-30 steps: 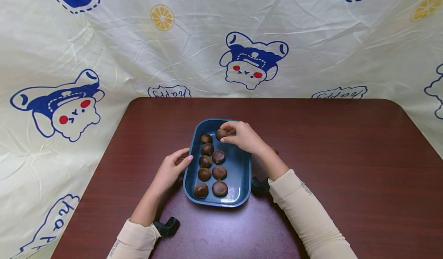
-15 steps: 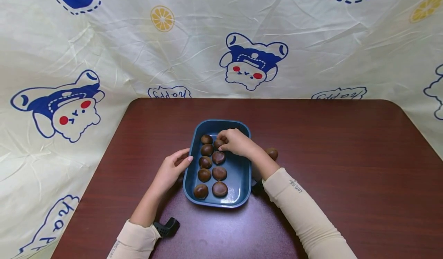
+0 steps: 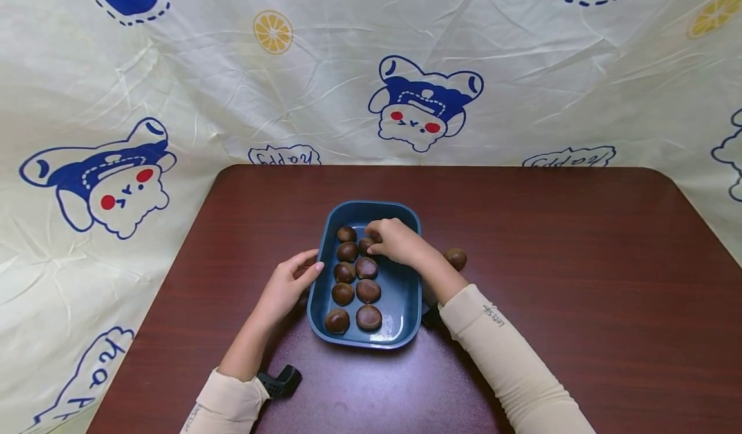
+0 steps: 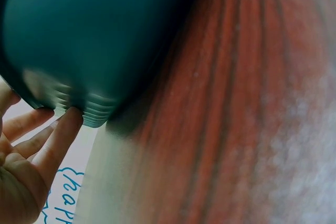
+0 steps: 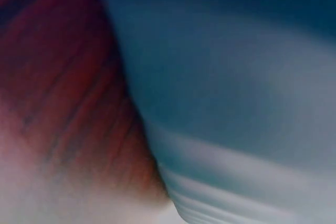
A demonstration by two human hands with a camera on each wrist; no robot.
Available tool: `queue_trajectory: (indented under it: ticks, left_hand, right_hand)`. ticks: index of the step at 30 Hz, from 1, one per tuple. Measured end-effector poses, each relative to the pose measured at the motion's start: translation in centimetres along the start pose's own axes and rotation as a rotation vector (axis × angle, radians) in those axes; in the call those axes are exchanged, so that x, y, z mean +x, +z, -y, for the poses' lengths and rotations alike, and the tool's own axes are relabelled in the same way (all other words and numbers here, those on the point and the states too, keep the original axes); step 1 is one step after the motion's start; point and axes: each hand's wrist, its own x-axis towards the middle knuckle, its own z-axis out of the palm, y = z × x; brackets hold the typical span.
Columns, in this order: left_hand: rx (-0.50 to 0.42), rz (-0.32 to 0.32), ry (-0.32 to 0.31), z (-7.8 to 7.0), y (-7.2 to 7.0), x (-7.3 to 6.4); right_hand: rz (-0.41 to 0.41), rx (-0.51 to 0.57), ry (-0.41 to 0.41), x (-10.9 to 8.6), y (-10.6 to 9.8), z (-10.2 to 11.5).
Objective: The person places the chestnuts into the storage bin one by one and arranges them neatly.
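Note:
In the head view a blue rectangular tray (image 3: 400, 318) with rounded corners holds several brown chestnuts in two columns. The left column (image 3: 344, 272) runs along the tray's length; a shorter column (image 3: 368, 290) lies to its right. My right hand (image 3: 397, 241) reaches over the right rim and pinches a chestnut (image 3: 366, 246) at the far end of the shorter column, partly covered by the fingers. At the left side, my left hand (image 3: 285, 289) touches the tray wall with fairly straight fingers (image 4: 65, 135). The right wrist view has only the blurred tray side (image 5: 220, 103), no hand.
Another chestnut (image 3: 455, 259) lies on the dark red-brown table (image 3: 551, 260), right of the tray and beside the right forearm. A white cloth (image 3: 324, 99) with printed cartoon figures hangs behind the table.
My right hand has come down and nearer with its chestnut, into line with the shorter column. The closest chestnut there has shifted slightly nearer. The chestnut outside the tray has come into fuller view.

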Motion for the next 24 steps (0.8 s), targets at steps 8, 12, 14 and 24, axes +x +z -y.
queue_trajectory:
  ticks: [8, 12, 14, 24]
  left_hand:
    - [0.001, 0.001, -0.009, 0.0, 0.0, 0.0]
    - [0.009, 0.002, -0.008, 0.0, 0.0, 0.0]
    - [0.009, 0.002, -0.005, -0.1, 0.0, 0.0]
    - [0.013, 0.005, 0.006, -0.1, 0.0, 0.0]
  right_hand:
    - [-0.058, 0.149, -0.024, -0.5, -0.4, -0.2]
    - [-0.093, 0.213, -0.057, -0.9, -0.9, -0.3]
    - [-0.114, 0.25, -0.067, -1.3, -1.3, -0.3]
    - [-0.223, 0.34, -0.048, -4.2, -3.9, -1.3]
